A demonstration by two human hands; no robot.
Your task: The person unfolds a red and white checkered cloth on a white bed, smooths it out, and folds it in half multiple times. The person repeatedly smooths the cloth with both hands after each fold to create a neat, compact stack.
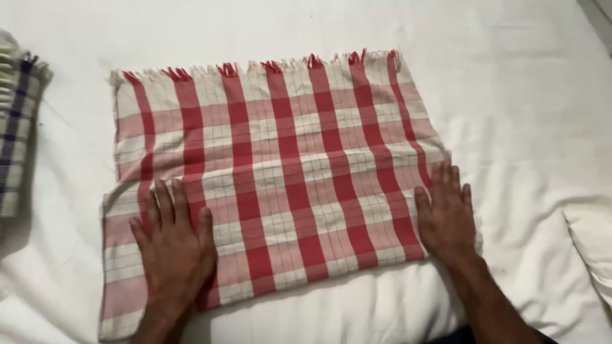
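Left hand (173,245) and right hand (445,213), grip open, lie flat on the checked towel (280,172).

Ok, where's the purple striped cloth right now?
The purple striped cloth lies at the far left edge of the head view, on the white sheet, apart from the red checked towel.

Red-and-white checked cloth (280,172) lies flat on white sheet (510,95), fringe at far edge. Left hand (173,245) pressed flat on near-left part; right hand (445,213) flat on right edge. Purple-striped cloth (16,134) at far left, apart.
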